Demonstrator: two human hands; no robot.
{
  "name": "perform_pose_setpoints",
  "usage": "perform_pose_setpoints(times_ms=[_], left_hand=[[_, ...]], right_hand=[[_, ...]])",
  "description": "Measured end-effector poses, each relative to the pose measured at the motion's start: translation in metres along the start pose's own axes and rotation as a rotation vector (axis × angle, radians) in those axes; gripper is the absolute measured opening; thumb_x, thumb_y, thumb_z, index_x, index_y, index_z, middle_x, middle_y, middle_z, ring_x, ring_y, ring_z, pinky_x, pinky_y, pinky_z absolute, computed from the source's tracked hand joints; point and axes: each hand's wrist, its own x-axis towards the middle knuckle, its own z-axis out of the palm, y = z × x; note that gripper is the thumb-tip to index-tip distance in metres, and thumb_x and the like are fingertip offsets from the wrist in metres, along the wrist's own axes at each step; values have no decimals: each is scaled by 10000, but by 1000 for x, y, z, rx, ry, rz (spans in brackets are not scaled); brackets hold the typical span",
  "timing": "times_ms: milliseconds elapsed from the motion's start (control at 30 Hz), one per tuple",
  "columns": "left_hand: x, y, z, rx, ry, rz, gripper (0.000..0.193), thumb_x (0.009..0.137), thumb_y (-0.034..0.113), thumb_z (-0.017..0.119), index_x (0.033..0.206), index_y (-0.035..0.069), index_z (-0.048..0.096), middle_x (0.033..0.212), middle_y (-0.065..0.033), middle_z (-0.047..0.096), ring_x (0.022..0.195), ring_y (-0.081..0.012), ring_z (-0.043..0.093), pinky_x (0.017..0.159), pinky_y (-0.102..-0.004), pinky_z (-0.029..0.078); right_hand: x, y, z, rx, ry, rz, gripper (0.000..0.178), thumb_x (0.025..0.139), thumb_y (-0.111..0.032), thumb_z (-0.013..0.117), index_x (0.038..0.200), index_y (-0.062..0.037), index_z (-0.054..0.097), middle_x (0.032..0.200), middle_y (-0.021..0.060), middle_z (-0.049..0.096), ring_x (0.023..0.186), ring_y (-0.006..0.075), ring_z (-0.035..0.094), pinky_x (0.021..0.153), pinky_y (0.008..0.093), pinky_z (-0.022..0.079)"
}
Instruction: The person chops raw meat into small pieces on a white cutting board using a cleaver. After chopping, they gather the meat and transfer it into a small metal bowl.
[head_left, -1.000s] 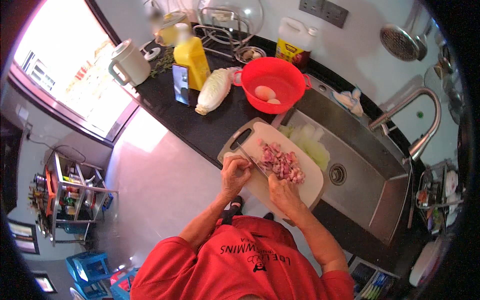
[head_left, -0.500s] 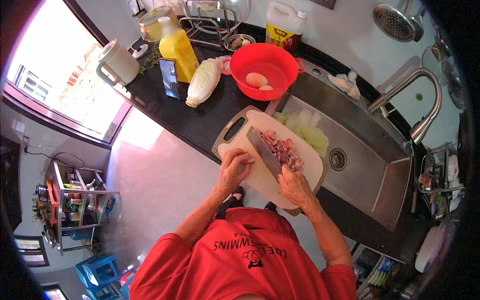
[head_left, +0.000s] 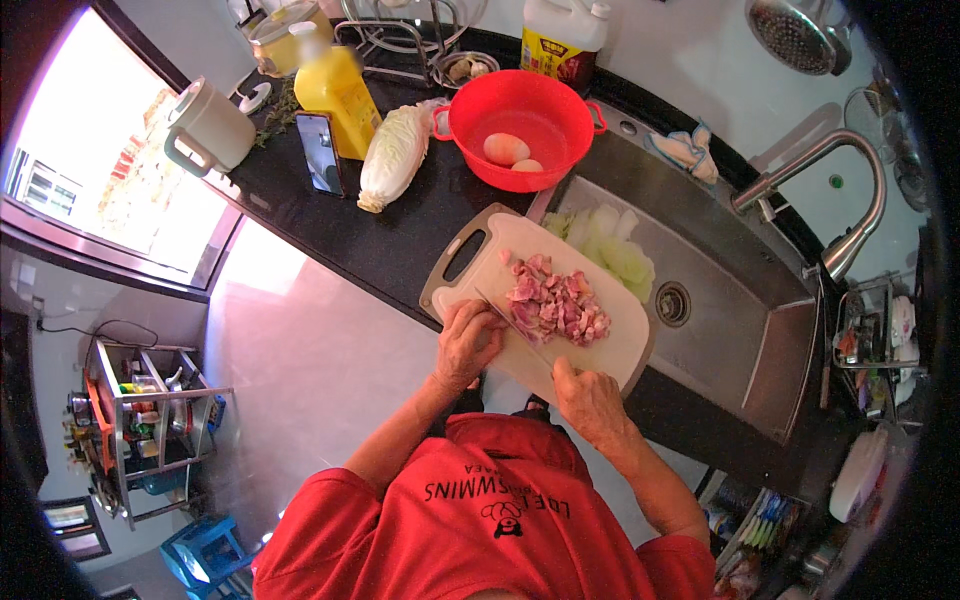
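My right hand (head_left: 590, 402) grips the handle of a wide-bladed kitchen knife (head_left: 513, 327). Its blade stands nearly edge-on over the cutting board (head_left: 622, 362), slanting along the near side of a pile of chopped raw meat (head_left: 560, 305). At the board's near left edge is my left hand (head_left: 467, 345), its fingers curled in close to the blade's far end; whatever lies under them is hidden. The pale board has a handle slot at its left end and rests partly on the black counter (head_left: 335, 235), with its right part by the sink.
Pale green leaves (head_left: 610, 243) lie in the steel sink (head_left: 735, 345) beneath a curved faucet (head_left: 850, 235). Behind the board are a red colander (head_left: 520, 115) holding two eggs (head_left: 506, 149), a napa cabbage (head_left: 395, 160), a propped phone (head_left: 320, 155) and a yellow bottle (head_left: 340, 100).
The blade has turned from showing its flat side to nearly edge-on and shifted toward me, off the meat. More of the pile shows. My left hand has barely moved.
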Motion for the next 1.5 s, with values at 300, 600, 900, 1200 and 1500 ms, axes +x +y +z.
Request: perform_pose_setpoints(times_ms=[300,600,900,1200,1500], left_hand=[[-1,-5,1,-57,-35,-46,270,627,-37,691,866,58,609,1007,-103,592,964,-313,575,813,-370,485],[-7,-7,5,-119,24,-56,276,611,-25,697,857,56,603,982,-116,603,952,-306,589,821,-396,484],[-10,-7,7,-42,25,-98,277,625,-9,688,877,59,598,1016,-100,596,994,-303,577,822,-383,493],[-3,6,0,-40,41,-82,252,661,-32,701,877,61,611,1005,-101,554,972,-294,555,826,-378,475],[-9,-2,2,-6,29,-2,276,672,-28,694,925,49,617,1042,-125,561,986,-312,555,848,-394,463]], right_hand=[[31,-5,4,77,-57,22,101,849,-87,491,899,-4,464,608,220,589,596,421,617,534,516,492],[34,-2,14,132,36,-81,124,821,-49,512,924,15,484,623,225,585,608,422,610,534,500,480],[80,-26,18,88,-6,-80,50,831,-28,463,848,18,461,655,263,592,641,436,620,563,516,484],[17,13,3,90,-77,12,127,857,-116,505,890,-3,459,665,273,589,673,476,599,614,555,469],[0,14,-11,121,-36,85,153,888,-159,523,890,-25,448,609,265,569,640,481,588,574,560,448]])
